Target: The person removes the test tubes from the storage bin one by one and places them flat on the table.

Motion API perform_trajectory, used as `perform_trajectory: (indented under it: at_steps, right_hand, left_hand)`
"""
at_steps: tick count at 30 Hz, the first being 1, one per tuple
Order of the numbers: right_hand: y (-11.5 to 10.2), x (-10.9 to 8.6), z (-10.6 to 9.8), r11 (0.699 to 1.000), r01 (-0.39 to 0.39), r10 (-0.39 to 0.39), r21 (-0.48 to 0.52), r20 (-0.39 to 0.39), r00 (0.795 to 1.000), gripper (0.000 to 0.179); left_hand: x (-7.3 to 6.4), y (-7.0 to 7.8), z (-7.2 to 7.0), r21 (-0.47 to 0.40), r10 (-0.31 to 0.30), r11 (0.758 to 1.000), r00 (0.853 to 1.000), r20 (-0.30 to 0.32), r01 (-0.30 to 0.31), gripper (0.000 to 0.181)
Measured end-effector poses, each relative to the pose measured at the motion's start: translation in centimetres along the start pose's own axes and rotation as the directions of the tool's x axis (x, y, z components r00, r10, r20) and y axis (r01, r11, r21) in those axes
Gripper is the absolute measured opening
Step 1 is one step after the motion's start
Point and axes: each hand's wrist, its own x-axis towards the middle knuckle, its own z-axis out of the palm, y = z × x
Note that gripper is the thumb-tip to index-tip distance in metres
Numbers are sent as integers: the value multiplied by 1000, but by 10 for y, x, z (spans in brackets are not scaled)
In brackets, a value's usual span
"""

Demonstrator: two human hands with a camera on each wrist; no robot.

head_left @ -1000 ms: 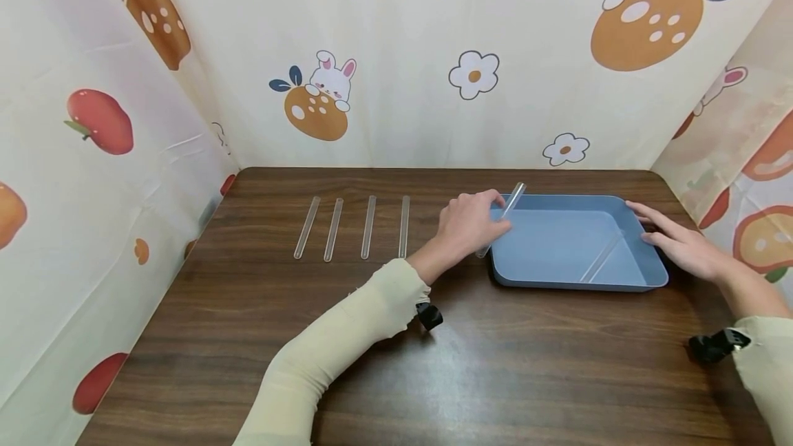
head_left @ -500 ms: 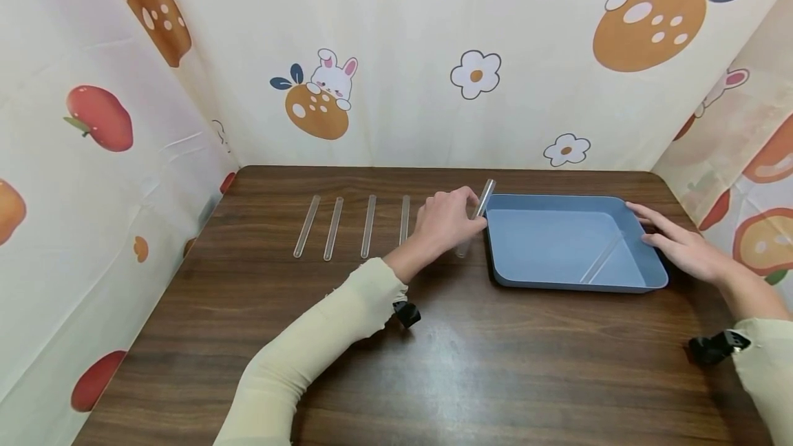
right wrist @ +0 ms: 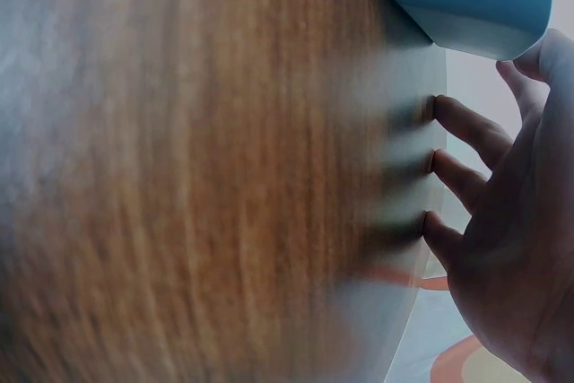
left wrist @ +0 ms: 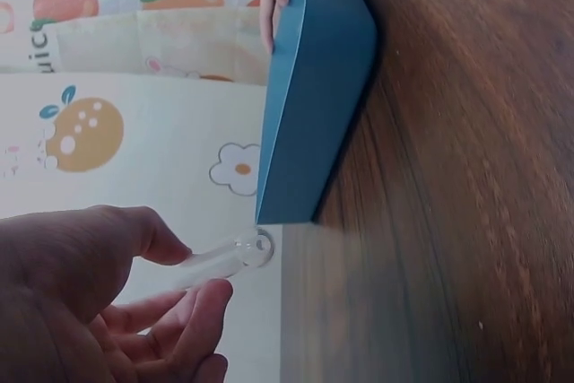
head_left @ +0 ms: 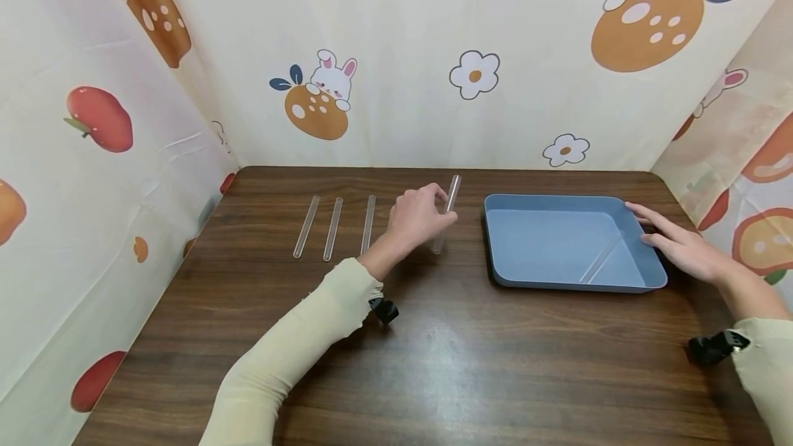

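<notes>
In the head view my left hand (head_left: pixel 416 217) is over the table, left of the blue tray (head_left: pixel 560 239). Its thumb and fingers pinch a clear test tube (head_left: pixel 454 190), tilted with its far end raised; the hand covers its middle. The left wrist view shows the tube's round end (left wrist: pixel 255 248) beyond the fingertips. My right hand (head_left: pixel 688 246) rests at the tray's right side, fingers extended on its rim; in the right wrist view several fingers (right wrist: pixel 471 127) reach down to the table beside the tray. One clear tube (head_left: pixel 601 258) lies slantwise in the tray.
Three clear tubes, the leftmost tube (head_left: pixel 306 227), the middle tube (head_left: pixel 333 229) and the right tube (head_left: pixel 368 222), lie roughly parallel on the wooden table (head_left: pixel 471 363). A printed curtain (head_left: pixel 409 115) stands behind the table and along both sides.
My left hand has moved left, carrying the pinched tube from over the tray's left edge to the table beside it. It now hides the fourth tube of the row. My right hand stays put.
</notes>
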Motion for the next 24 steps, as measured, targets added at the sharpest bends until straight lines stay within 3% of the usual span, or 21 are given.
perform_trajectory:
  at_steps: [3, 4, 7, 16, 21, 24]
  right_hand:
    - [-1, 0, 0, 1000, 0, 0, 0, 1, 1000, 69]
    - [-1, 0, 0, 1000, 1, -1, 1, 1, 1000, 70]
    - [-1, 0, 0, 1000, 2, -2, 2, 1, 1000, 70]
    - [0, 0, 0, 1000, 6, -6, 5, -2, 1000, 69]
    - [-1, 1, 0, 1000, 2, -2, 4, 3, 1000, 70]
    - [0, 1, 0, 1000, -1, 1, 2, 4, 1000, 70]
  left_hand:
    - [4, -6, 0, 7, -29, 1000, 999, 28, 28, 36]
    - [13, -16, 10, 5, -26, 1000, 999, 27, 26, 38]
    - [23, -23, 19, 19, -58, 998, 996, 66, 57, 39]
    - [75, -66, 78, 65, -110, 992, 989, 99, 104, 41]
    - [75, -64, 78, 59, -124, 991, 979, 159, 116, 43]
    - [77, -63, 78, 59, -122, 992, 973, 196, 113, 36]
